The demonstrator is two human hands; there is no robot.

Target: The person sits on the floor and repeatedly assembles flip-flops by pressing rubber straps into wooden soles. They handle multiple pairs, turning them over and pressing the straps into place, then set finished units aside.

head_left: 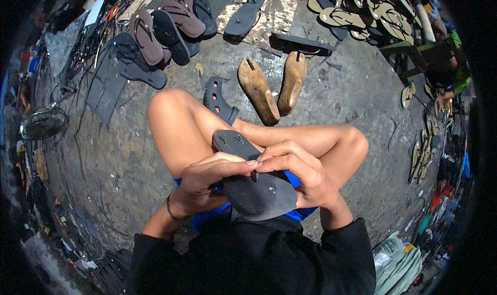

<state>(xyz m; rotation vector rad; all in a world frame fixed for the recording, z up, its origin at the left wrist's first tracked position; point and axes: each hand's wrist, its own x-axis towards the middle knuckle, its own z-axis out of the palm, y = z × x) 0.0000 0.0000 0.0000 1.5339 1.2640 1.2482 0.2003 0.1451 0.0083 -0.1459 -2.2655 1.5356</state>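
Both of my hands hold a black sandal sole (pixel 260 199) over my lap. Its near, rounded end tilts up toward me, and a small dark slot shows close to my fingertips. A black part with two small slits (pixel 233 142) shows beyond my hands; my fingers hide where it meets the rest. My left hand (pixel 207 178) is closed on the sole's left side, thumb laid across the top. From the right, my right hand (pixel 302 172) grips the opposite edge. The thumb and finger tips of both hands meet over the middle; whether they pinch something small there is hidden.
Two wooden shoe lasts (pixel 257 90) lie ahead of my crossed legs, beside a dark clog (pixel 218 101). Brown and black flip-flops (pixel 146 36) are piled far left, tan ones (pixel 344 18) far right. A fan (pixel 44 124) stands left. Another person's green sleeve (pixel 461 77) shows at right.
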